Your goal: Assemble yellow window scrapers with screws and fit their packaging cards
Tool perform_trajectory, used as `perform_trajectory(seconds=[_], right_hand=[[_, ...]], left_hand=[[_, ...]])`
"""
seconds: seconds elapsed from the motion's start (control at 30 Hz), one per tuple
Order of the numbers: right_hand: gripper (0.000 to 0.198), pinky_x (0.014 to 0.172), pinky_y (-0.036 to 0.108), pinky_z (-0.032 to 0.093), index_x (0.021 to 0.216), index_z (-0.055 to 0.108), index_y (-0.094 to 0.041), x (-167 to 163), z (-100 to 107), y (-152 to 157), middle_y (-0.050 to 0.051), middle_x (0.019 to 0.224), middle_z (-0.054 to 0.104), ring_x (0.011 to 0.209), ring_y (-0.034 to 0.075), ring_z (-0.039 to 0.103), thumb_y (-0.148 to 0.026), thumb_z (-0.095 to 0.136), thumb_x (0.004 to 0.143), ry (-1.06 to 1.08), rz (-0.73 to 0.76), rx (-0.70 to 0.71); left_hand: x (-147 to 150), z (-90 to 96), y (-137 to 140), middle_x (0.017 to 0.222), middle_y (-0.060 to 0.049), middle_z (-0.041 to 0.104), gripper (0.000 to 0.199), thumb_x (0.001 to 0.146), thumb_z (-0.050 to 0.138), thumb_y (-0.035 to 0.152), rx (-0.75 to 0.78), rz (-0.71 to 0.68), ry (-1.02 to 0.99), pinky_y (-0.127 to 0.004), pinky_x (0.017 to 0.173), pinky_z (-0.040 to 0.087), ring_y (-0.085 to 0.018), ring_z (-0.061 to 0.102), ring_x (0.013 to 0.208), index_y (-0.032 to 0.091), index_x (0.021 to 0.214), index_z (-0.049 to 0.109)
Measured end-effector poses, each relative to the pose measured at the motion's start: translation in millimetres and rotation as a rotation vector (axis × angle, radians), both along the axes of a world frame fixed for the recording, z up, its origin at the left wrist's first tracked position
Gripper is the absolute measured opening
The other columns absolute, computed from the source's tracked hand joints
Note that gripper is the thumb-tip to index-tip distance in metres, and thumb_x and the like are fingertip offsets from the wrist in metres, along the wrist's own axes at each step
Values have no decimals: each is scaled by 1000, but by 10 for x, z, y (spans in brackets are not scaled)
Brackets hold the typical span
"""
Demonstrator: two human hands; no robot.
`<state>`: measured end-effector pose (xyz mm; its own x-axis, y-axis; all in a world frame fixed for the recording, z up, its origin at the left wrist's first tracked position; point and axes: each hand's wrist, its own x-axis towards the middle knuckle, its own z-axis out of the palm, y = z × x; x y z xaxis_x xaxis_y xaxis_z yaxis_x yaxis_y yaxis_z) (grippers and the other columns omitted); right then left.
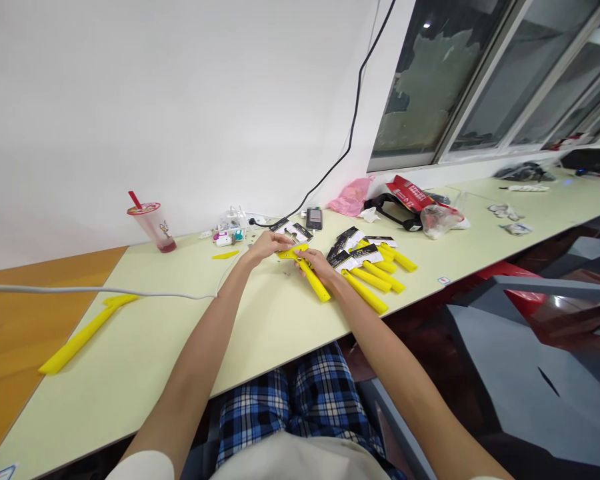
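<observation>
Both hands are on a yellow scraper (314, 279), which has a flat, wide head and a straight handle slanting toward me. My left hand (268, 245) pinches the left end of its head. Closed around the neck, just below the head, is my right hand (319, 264); some of its fingers are hidden. A black-and-white header card (293, 230) lies right behind the scraper head. To the right of my right hand, several yellow scrapers with cards (375, 277) lie in a pile. A small flat yellow piece (225, 255) rests left of my left hand.
A clear cup with a red straw (159, 229) stands at the back left. A long yellow tool (87, 337) lies at the table's left end, under a white cable (170, 294). A small device with a screen (314, 219), a pink bag (351, 197) and a red package (411, 193) line the wall.
</observation>
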<state>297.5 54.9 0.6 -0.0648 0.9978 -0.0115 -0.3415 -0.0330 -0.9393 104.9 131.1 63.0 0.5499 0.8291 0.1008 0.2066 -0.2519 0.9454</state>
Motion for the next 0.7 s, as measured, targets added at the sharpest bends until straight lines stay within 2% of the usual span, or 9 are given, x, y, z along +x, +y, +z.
perform_trajectory(seconds=[0.2,0.37,0.53,0.7], right_hand=[[42,40,24,44,86,69,-16,3,37,-40,3,64,71,43,12,56,-44,100,81,-28,22,13],[45,40,24,44,82,67,-18,2,56,-76,3,64,72,43,12,56,-46,102,78,-64,76,28],[50,40,23,41,75,64,-18,0,60,-98,3,63,72,42,11,56,-49,104,74,-95,127,45],[50,40,24,42,74,66,-18,0,75,-118,3,63,72,41,11,56,-49,104,74,-107,129,56]], left_hand=[[81,-62,-20,88,-8,81,48,66,94,59,83,24,6,-33,75,49,-22,65,84,17,90,90],[207,-128,-72,84,-7,80,49,70,91,65,102,27,-6,-31,69,47,-21,63,79,18,85,88],[304,-157,-105,78,-7,77,45,67,92,60,42,54,-36,-31,68,47,-19,62,75,17,77,84],[336,-190,-105,74,-5,75,36,70,87,53,29,113,-52,-31,67,46,-19,61,74,18,74,82]])
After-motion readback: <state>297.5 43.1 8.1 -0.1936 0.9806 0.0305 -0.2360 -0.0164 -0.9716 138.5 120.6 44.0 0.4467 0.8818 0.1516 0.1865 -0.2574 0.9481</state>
